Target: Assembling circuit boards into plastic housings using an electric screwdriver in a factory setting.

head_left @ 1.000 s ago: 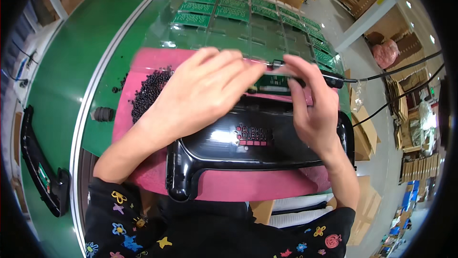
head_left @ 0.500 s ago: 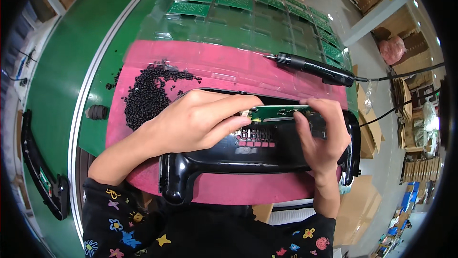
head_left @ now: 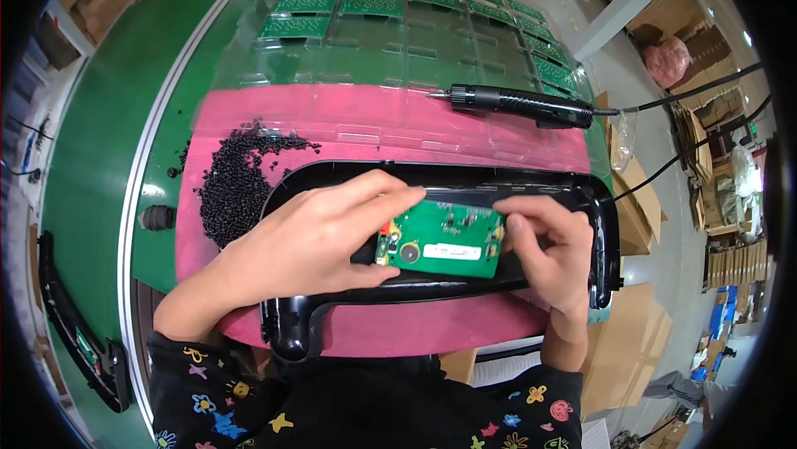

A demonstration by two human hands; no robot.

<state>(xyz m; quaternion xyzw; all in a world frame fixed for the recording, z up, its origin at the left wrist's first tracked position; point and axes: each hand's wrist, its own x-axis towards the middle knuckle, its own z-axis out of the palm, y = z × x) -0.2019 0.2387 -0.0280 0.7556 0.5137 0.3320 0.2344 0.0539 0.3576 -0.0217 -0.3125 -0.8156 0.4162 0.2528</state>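
A green circuit board (head_left: 444, 237) with a white label and a round black part is held up between my hands, its flat face turned toward me. My left hand (head_left: 336, 233) grips the board's left edge between thumb and fingers. At its right edge, my right hand (head_left: 548, 246) pinches the board with thumb and forefinger. Beneath lies a long black plastic housing (head_left: 374, 290), hollow side up, its middle partly hidden by the board and my hands. It rests on a pink mat (head_left: 432, 333).
Black screws (head_left: 237, 187) lie heaped on the mat's left. Beyond the housing is a black electric screwdriver (head_left: 523, 106) with a cable. Clear plastic trays (head_left: 374, 55) hold several green boards at the back. Another black housing (head_left: 79, 333) with a board lies far left.
The circuit board has tilted from nearly edge-on to showing its broad face, and sits slightly lower. Both hands have turned with it. The whole view has shifted a little.
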